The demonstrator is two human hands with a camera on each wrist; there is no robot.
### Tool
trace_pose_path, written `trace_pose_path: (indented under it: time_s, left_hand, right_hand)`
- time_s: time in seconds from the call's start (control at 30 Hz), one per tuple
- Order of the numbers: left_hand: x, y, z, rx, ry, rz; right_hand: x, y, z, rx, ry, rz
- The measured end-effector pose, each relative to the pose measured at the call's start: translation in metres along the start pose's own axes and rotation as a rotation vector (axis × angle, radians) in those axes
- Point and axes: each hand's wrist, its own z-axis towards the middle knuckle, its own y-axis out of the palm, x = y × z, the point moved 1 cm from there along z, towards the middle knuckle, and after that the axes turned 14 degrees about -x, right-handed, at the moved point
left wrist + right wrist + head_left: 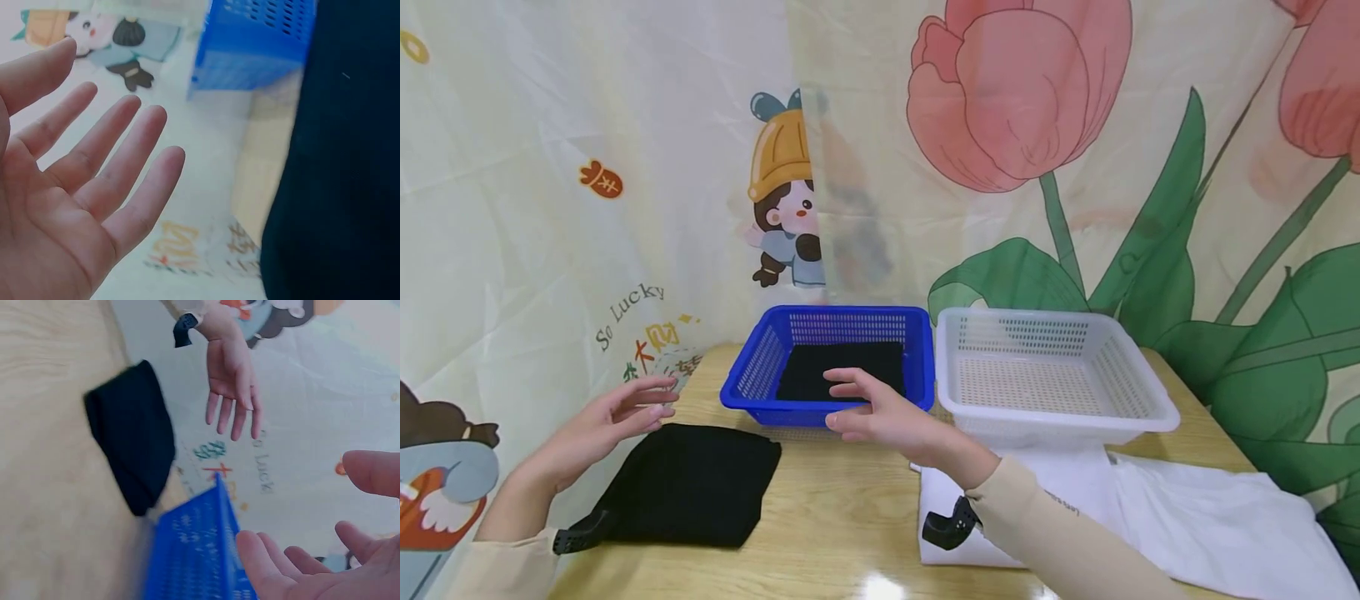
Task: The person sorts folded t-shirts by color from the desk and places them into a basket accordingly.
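Note:
My left hand is held in the air above a folded black cloth on the left of the table. In the left wrist view its fingers are spread and hold nothing. My right hand hovers before the front rim of a blue basket, its fingers relaxed and apart, with nothing in them. Inside that basket lies another piece of black cloth, partly hidden by the right hand. The right wrist view shows both hands off the cloth and the basket.
A white basket stands right of the blue one, their rims close together. White folded clothing lies in front of it, partly under my right forearm. A printed curtain hangs behind the wooden table.

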Motion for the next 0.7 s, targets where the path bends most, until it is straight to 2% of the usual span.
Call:
trace_pose_path:
  time_s: [0.17,0.33,0.5,0.7]
  left_hand:
    - [-0.022,0.005,-0.013,0.011,-0.1,0.036]
    - [-0.043,0.01,-0.016,0.019,-0.206,0.103]
    - [-0.06,0.016,-0.018,0.034,-0.247,0.121]
    - [-0.072,0.024,-0.017,0.03,-0.238,0.093]
  right_hand:
    - [0.019,0.015,0.002,-0.018,0.026,0.038]
    - [0.038,0.027,0.005,-0.016,0.044,0.073]
    - [0.057,0.037,0.012,0.008,0.055,0.123]
    - [0.08,0.046,0.022,0.061,0.061,0.169]
